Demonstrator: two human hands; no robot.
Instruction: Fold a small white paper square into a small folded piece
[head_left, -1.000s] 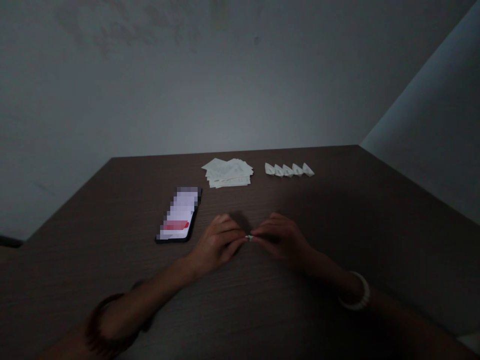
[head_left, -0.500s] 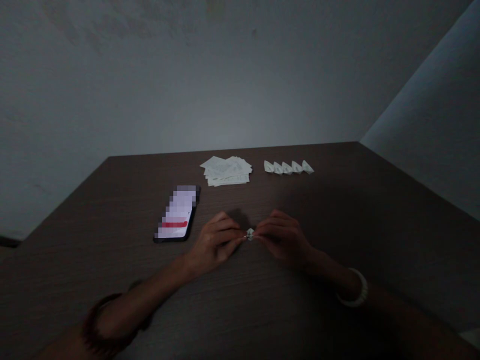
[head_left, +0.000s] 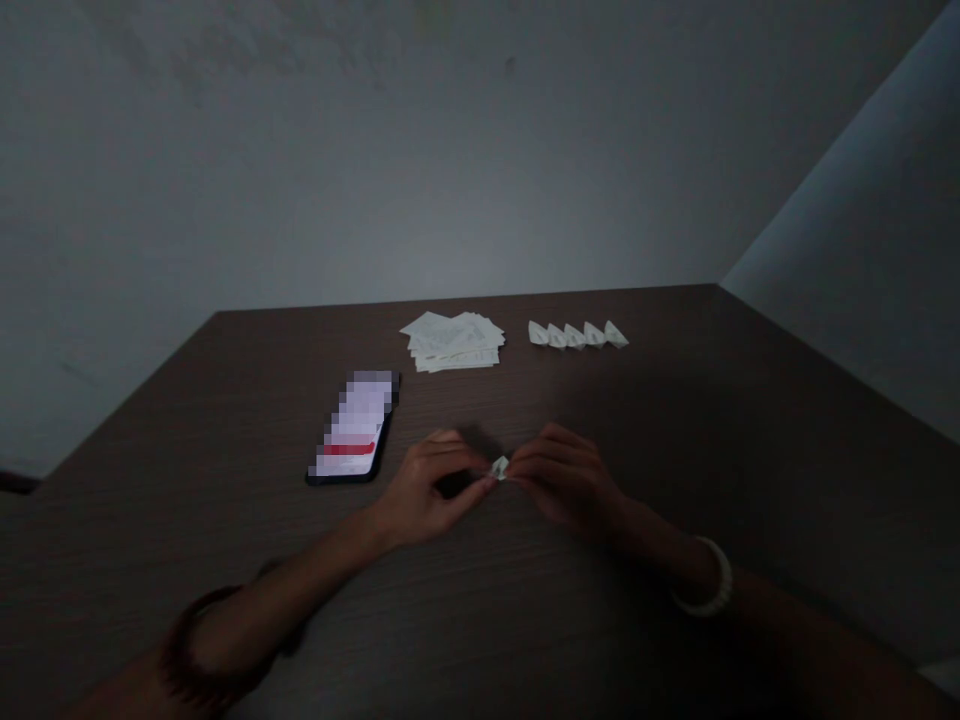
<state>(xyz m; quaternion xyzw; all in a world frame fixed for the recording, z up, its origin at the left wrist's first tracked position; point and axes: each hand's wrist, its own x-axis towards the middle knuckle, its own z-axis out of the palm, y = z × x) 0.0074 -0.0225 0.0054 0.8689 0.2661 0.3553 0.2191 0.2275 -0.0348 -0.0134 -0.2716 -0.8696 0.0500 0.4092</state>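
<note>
One small folded paper [head_left: 499, 468] sits pinched between left hand [head_left: 429, 490] and right hand [head_left: 566, 478], both closed, I note, with a smartphone [head_left: 352, 426] nearby on the surface [head_left: 675, 420].

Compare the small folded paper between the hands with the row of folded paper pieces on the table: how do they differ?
The folded paper piece is a single one, while the row of folded paper pieces has five. The piece is pinched between the left hand and the right hand; the row rests untouched near the far edge of the dark table. Both are pale paper.
</note>
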